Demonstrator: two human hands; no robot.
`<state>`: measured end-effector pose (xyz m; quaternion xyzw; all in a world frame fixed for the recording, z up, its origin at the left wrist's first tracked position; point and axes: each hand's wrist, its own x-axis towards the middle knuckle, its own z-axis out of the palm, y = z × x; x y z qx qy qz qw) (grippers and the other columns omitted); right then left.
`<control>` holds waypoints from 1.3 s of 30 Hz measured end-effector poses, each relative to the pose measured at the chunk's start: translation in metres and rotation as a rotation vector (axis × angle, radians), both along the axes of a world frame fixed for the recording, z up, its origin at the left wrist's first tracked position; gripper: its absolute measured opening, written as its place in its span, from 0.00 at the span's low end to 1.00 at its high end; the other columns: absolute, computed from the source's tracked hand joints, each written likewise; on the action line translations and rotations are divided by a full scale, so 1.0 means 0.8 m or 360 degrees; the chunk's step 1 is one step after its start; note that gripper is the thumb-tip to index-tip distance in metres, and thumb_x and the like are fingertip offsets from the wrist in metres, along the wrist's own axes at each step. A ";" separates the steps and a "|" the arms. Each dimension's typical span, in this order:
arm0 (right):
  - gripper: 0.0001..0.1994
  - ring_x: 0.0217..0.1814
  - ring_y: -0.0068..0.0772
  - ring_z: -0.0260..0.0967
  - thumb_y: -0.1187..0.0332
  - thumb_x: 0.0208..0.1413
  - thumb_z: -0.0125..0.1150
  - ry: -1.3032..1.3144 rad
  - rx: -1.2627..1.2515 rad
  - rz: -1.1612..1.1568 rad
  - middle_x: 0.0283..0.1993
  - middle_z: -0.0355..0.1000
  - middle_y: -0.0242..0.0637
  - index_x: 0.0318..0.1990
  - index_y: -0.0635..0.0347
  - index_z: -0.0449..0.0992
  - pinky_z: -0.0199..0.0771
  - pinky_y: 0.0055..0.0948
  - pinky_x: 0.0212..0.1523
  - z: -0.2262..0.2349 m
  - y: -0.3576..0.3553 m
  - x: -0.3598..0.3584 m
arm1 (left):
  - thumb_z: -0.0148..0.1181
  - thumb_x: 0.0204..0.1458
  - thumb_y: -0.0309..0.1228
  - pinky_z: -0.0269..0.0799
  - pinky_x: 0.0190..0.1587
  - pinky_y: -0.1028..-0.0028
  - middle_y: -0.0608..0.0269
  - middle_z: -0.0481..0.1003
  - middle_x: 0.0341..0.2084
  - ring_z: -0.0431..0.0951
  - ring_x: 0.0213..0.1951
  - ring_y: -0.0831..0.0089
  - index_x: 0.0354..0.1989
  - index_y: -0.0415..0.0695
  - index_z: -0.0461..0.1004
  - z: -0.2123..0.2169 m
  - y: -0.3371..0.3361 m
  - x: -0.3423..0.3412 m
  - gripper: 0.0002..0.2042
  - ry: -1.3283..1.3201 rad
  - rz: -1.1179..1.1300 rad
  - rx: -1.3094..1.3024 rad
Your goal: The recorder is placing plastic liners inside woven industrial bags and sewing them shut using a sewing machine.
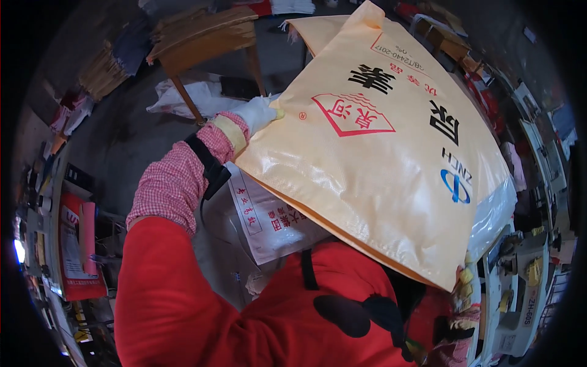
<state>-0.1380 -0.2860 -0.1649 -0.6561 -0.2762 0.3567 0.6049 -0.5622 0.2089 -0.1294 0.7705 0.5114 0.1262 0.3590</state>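
Note:
A large cream woven sack [293, 147] with black, red and blue print stretches in front of me, its far end folded over. My left hand [260, 116], in a white glove with a yellowish fingertip, is closed on the sack's left edge. Clear plastic [494, 211] shows along the sack's right side. At its near right corner, yellowish gloved fingertips of my right hand [466, 282] press against the edge; most of that hand is hidden. A second pale sack with red print [269, 214] lies beneath, near my lap.
A wooden stool [205, 37] stands at the far left, with white plastic sheeting [183, 96] on the floor by it. Sewing machines [520, 293] line the right side. Stacked sacks [104, 70] and a red printed bag [76, 257] are at left.

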 end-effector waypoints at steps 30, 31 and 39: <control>0.11 0.30 0.47 0.69 0.60 0.49 0.53 -0.1894 -0.0594 0.0515 0.32 0.71 0.43 0.38 0.51 0.72 0.68 0.38 0.29 -0.139 0.509 -0.196 | 0.51 0.49 0.39 0.63 0.46 0.63 0.34 0.67 0.42 0.68 0.45 0.45 0.54 0.28 0.55 -0.317 -0.117 -0.299 0.30 -0.0115 0.1810 0.0696; 0.10 0.30 0.42 0.70 0.60 0.51 0.52 -0.1800 -0.0538 0.0511 0.30 0.71 0.40 0.38 0.49 0.72 0.68 0.35 0.29 -0.165 0.501 -0.201 | 0.51 0.49 0.40 0.63 0.46 0.64 0.35 0.67 0.42 0.69 0.45 0.48 0.54 0.28 0.54 -0.341 -0.131 -0.307 0.30 0.0077 0.1887 0.0624; 0.09 0.31 0.35 0.70 0.61 0.53 0.48 -0.1848 -0.0764 0.0526 0.28 0.71 0.36 0.37 0.48 0.74 0.67 0.32 0.29 -0.257 0.483 -0.176 | 0.55 0.48 0.35 0.67 0.35 0.69 0.48 0.72 0.31 0.73 0.32 0.59 0.43 0.33 0.66 -0.468 -0.211 -0.264 0.19 -0.0039 0.2042 0.0196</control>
